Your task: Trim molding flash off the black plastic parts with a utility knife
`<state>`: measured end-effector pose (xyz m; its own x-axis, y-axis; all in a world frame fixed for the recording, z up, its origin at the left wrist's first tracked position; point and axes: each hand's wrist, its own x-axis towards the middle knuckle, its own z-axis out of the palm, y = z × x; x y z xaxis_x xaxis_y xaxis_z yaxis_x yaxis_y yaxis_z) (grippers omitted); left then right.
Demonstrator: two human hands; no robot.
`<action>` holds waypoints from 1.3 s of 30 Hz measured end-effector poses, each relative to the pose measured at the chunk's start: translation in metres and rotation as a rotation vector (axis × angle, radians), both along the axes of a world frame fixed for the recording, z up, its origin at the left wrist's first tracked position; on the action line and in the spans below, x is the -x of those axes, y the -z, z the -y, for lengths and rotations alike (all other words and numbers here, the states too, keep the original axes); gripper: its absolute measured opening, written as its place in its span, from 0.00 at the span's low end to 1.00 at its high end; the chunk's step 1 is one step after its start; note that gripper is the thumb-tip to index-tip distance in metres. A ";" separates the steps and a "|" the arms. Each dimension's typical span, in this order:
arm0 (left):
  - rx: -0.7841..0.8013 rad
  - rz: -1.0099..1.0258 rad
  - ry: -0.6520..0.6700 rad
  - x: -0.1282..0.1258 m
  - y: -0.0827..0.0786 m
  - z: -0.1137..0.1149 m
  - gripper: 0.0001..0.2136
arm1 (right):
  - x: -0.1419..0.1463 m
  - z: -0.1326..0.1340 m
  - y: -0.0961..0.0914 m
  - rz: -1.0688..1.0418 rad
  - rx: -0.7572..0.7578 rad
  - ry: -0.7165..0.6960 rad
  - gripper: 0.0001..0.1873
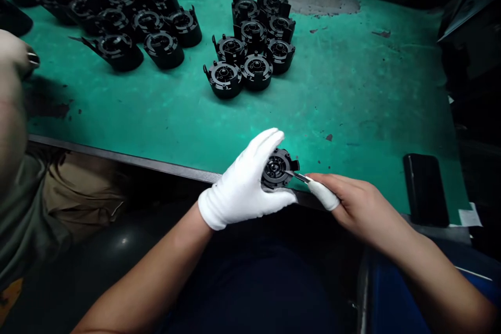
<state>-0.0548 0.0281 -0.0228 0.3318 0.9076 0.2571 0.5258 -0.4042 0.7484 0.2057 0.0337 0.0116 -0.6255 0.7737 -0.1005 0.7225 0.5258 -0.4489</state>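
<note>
Head-worn view, forward and down

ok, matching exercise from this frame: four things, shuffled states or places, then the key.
Column one
1. tabletop
2. left hand
3. rectangular black object
4. right hand

Column two
A. holding a slim tool
B. lying near the tabletop's right edge
C. green, with worn patches
D. in a white glove, curled around a round black part

Pairs: 1-C, 2-D, 3-B, 4-A

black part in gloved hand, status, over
Left hand: grip around black part. Right hand: holding thin metal tool, tip at part's face. Other black parts farther back, not blocking.
</note>
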 end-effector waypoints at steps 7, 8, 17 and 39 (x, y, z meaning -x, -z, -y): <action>0.031 -0.010 -0.107 -0.016 0.016 0.004 0.47 | 0.006 -0.003 -0.003 0.039 0.033 -0.048 0.22; 0.038 -0.012 -0.105 -0.016 0.016 0.004 0.46 | 0.006 -0.003 -0.003 0.043 0.045 -0.052 0.23; 0.069 -0.032 -0.025 -0.011 0.010 -0.003 0.45 | 0.008 -0.002 -0.005 0.153 0.113 -0.133 0.26; 0.106 -0.060 0.129 -0.001 0.005 -0.021 0.46 | 0.016 -0.039 -0.018 0.248 0.156 -0.288 0.25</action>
<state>-0.0536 0.0487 -0.0274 0.4594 0.8774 0.1385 0.5192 -0.3917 0.7596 0.1897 0.0727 0.0293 -0.7566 0.5337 -0.3778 0.6518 0.6621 -0.3698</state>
